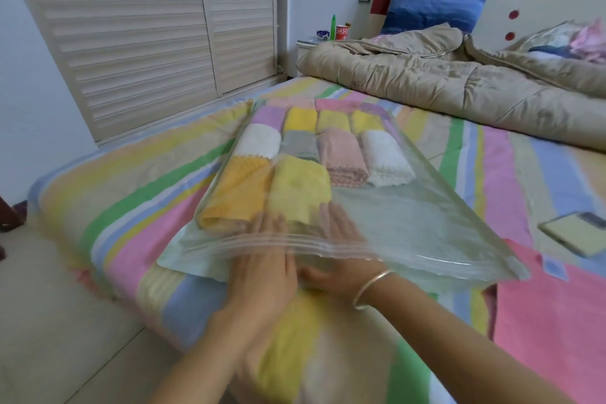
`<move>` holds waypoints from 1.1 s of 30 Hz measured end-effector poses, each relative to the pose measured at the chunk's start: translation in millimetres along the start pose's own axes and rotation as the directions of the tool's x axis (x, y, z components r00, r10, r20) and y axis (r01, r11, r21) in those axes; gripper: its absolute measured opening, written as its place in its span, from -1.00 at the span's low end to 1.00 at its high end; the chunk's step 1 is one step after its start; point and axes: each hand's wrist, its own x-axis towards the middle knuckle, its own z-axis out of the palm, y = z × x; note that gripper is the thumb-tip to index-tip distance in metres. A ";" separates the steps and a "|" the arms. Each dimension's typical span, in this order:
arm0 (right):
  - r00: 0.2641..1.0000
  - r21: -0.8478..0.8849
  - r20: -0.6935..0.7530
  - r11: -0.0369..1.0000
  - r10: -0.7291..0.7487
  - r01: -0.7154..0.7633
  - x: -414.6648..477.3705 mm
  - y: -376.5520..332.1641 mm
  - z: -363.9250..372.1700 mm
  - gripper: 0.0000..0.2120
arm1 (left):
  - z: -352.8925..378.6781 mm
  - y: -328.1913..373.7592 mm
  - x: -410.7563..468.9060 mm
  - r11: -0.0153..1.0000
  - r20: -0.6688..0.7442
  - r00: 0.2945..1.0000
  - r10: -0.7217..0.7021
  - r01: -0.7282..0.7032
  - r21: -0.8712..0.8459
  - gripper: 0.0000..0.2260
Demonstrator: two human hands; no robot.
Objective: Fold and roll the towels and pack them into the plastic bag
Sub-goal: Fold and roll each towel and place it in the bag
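Note:
A large clear plastic zip bag [410,226] lies on the striped bed, holding several rolled towels in rows. A yellow roll [300,187] and an orange roll [236,193] sit nearest its mouth, with pink [344,157], white [387,157] and grey [300,143] rolls behind them. Both my hands reach into the open mouth under the zip strip [282,241]. My left hand [265,266] lies flat with straight fingers against the yellow roll's near end. My right hand [341,259], a bangle on its wrist, has straight fingers inside the bag beside the same roll. Both are blurred.
The bed [137,207] has a striped pastel sheet; its left edge drops to a tiled floor. A beige quilt [442,82] is bunched at the far end below a blue pillow [433,10]. A phone [574,233] lies at the right. Louvred wardrobe doors [147,26] stand at the left.

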 end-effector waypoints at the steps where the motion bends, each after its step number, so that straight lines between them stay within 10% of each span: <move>1: 1.000 0.035 -0.016 0.999 -0.014 0.015 -28.7 6.4 -1.6 0.05 | -4.2 17.4 -21.4 0.999 0.051 0.998 0.033 -0.032 -0.009 -0.50; 9: 0.967 0.112 -0.248 0.993 0.064 -0.037 -286.9 86.2 -75.0 -0.73 | -13.4 174.9 -147.6 0.810 -0.149 0.903 0.403 -0.427 -0.402 -0.75; 17: 0.732 0.015 -0.455 0.826 0.507 -0.563 -535.7 176.6 -125.1 -0.74 | 41.0 358.2 -245.1 0.421 0.001 0.564 0.826 -0.615 -0.666 -0.79; 22: 0.746 -0.151 -0.411 0.767 0.525 -0.623 -629.7 192.6 -139.0 -0.72 | 69.6 421.0 -292.6 0.339 0.042 0.413 0.910 -0.680 -0.650 -0.76; 33: 0.819 -0.493 -0.479 0.675 0.316 -0.549 -664.5 222.6 -126.6 -0.72 | 94.9 445.9 -299.1 0.324 -0.070 0.395 0.916 -0.831 -0.453 -0.83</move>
